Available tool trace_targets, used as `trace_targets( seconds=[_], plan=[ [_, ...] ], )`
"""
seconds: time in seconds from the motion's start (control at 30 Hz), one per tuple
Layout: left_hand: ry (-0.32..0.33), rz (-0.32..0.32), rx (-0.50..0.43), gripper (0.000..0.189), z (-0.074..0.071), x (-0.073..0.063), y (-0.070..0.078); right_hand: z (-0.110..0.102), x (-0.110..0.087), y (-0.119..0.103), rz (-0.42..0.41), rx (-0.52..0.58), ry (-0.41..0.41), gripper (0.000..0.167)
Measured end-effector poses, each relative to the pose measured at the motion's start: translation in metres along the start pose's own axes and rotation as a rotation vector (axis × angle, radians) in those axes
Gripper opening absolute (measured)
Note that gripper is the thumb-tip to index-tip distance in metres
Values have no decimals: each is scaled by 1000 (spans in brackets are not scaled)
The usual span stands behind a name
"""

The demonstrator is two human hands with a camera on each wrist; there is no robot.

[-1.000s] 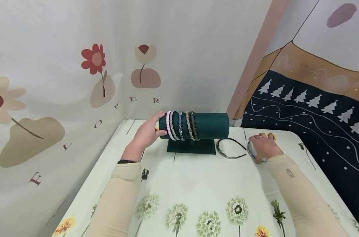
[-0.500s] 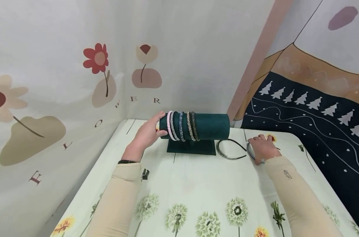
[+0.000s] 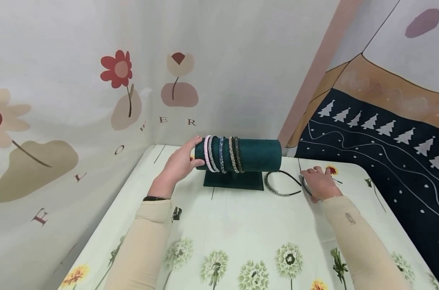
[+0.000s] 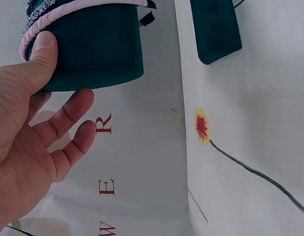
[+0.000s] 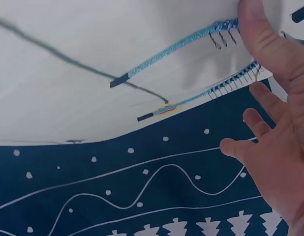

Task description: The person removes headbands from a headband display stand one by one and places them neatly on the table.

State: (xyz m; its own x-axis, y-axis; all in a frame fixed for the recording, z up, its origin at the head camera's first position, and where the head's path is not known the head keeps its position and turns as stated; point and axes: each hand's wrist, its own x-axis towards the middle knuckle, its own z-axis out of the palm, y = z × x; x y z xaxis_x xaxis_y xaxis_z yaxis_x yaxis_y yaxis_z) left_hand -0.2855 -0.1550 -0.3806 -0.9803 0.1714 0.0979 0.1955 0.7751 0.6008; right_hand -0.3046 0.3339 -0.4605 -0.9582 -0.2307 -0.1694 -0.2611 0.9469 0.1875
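Observation:
My left hand (image 3: 177, 167) grips the left end of a dark green velvet headband display roll (image 3: 260, 155), thumb on its front and index finger over the top. In the left wrist view the thumb lies beside a pink headband (image 4: 68, 9), while the lower fingers extend loosely. Several toothed, glittery headbands sit around the roll's left half. At the right of the table, my right hand (image 3: 320, 183) holds a blue toothed headband (image 5: 171, 49) between thumb and fingers. Its two dark-tipped ends point away from the palm; its middle is hidden by the hand.
Another glittery headband (image 3: 282, 195) lies between the stand's base (image 3: 233, 181) and my right hand. A small black object (image 3: 177, 213) shows beside the left sleeve. The flower-print tabletop (image 3: 241, 217) meets printed curtains at the back and right.
My right hand has shifted slightly left toward the loose headband, and the blue headband has moved with it. The left hand and the roll have stayed in place.

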Motion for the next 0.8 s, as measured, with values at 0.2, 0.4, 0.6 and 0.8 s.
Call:
trace_targets(
  seconds=[0.2, 0.4, 0.6, 0.8],
  plan=[
    [-8, 5, -9, 84, 0, 1, 0, 6, 0, -4, 9, -5, 1, 107],
    [-9, 9, -1, 84, -3, 1, 2, 5, 0, -4, 10, -4, 1, 110],
    [-9, 0, -6, 84, -1, 2, 1, 4, 1, -4, 7, -9, 1, 111],
    [-9, -4, -6, 83, -1, 0, 0, 3, 1, -5, 6, -8, -3, 111]
  ],
)
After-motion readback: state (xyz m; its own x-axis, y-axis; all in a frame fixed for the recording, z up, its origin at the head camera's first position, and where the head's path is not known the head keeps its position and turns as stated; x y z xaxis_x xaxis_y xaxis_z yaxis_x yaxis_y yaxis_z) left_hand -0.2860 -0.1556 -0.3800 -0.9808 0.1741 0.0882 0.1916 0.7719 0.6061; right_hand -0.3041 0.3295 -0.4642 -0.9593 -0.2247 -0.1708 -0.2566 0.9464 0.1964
